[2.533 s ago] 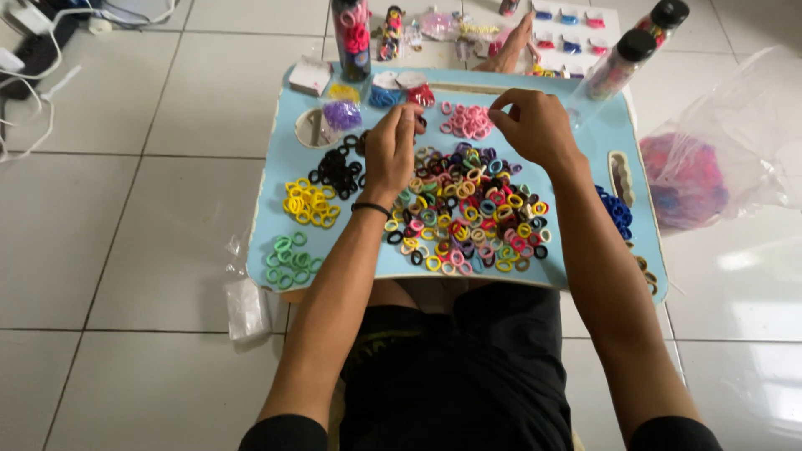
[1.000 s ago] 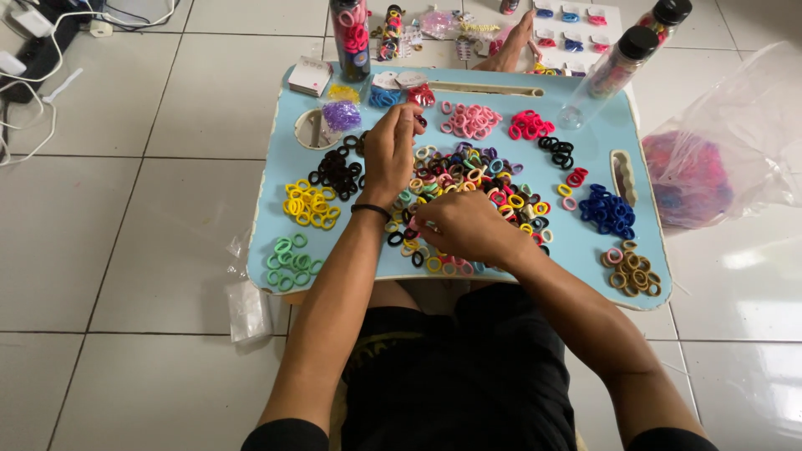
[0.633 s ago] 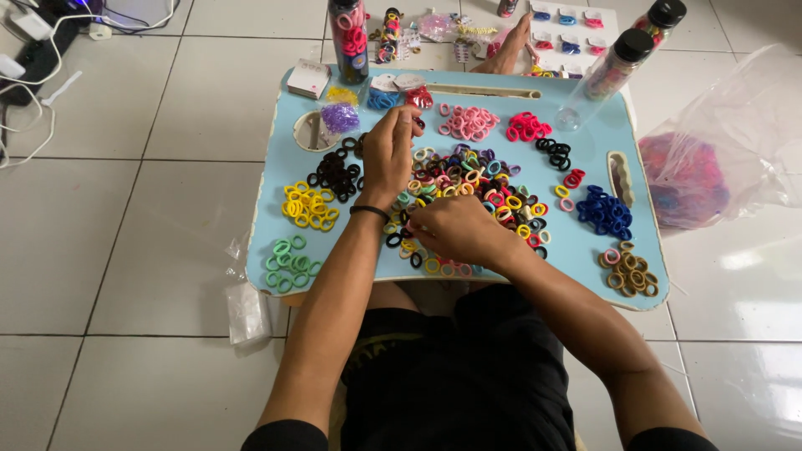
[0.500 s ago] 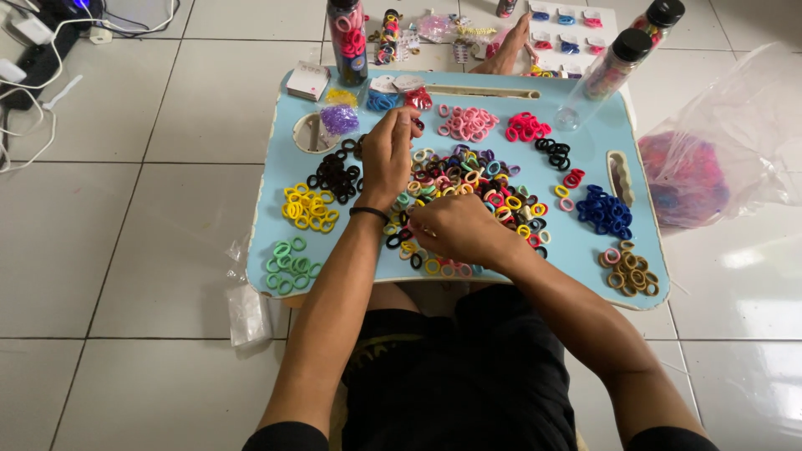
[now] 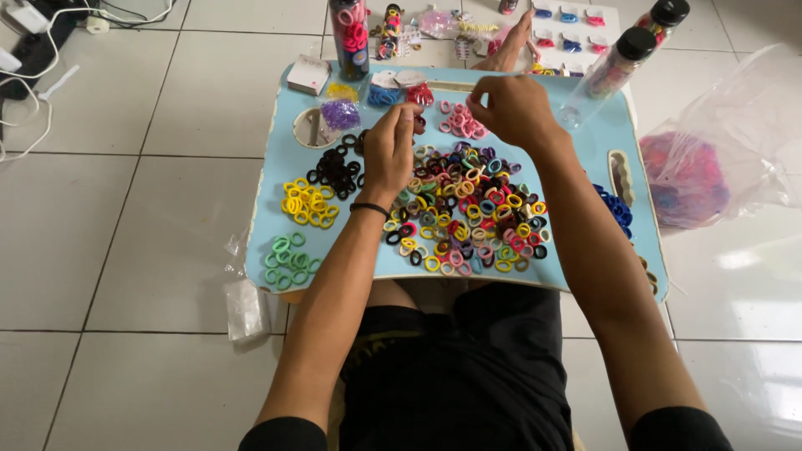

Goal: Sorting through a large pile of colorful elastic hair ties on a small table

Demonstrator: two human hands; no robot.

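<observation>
Your right hand (image 5: 511,108) hovers above the pink bands (image 5: 459,122) at upper centre, fingers pinched together; your left hand (image 5: 391,154) rests flat, fingers apart, on the mixed pile (image 5: 468,209).

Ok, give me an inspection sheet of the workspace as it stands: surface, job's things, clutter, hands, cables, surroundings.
Surface: light blue lap tray across the person's legs, over white tile floor.
Job's things: mixed pile of small hair ties at centre; sorted groups around it: pink, black, yellow, green, dark blue.
Clutter: small white box, clear tube jars, empty plastic bags.
Hands: left hand at the pile's upper edge; right hand beside the pink group, fingertips pinched; contents unclear.
Cables: white cords on the floor, far left.
Surroundings: clear bag of hair ties at right.
</observation>
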